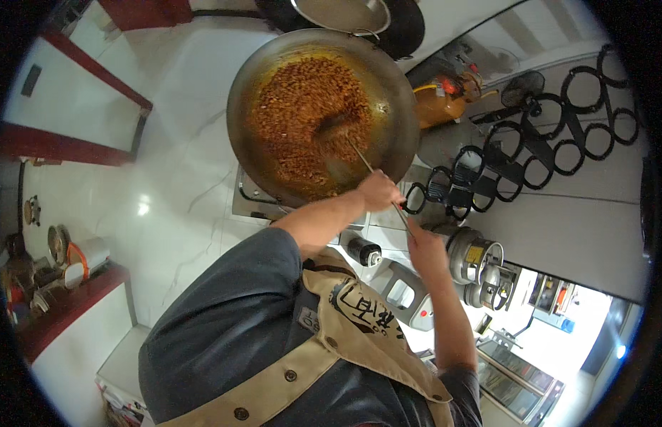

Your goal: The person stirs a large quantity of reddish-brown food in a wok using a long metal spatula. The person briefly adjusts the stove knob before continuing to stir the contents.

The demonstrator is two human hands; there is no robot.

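A large round metal wok (pixel 400 128) holds a reddish-brown, finely chopped, oily food mixture (pixel 309 101). The thin handle of a long metal cooking utensil (pixel 361 156) slants into it; its head is buried in the mixture and blurred. My left hand (pixel 381 190) is closed around this handle near the wok's lower right rim. Lower down and to the right, my right hand (pixel 428 248) grips the end part of the same handle. Yellowish oil shows around the mixture on the wok's inner wall.
Beyond the wok stands a second dark wok (pixel 408 26) with a metal basin (pixel 344 13) in it. An orange gas cylinder (pixel 440 107) is at the right, near a black rack of rings (pixel 504 141). Metal kegs (pixel 467 256) and a grey plastic stool (pixel 397 291) lie nearer me.
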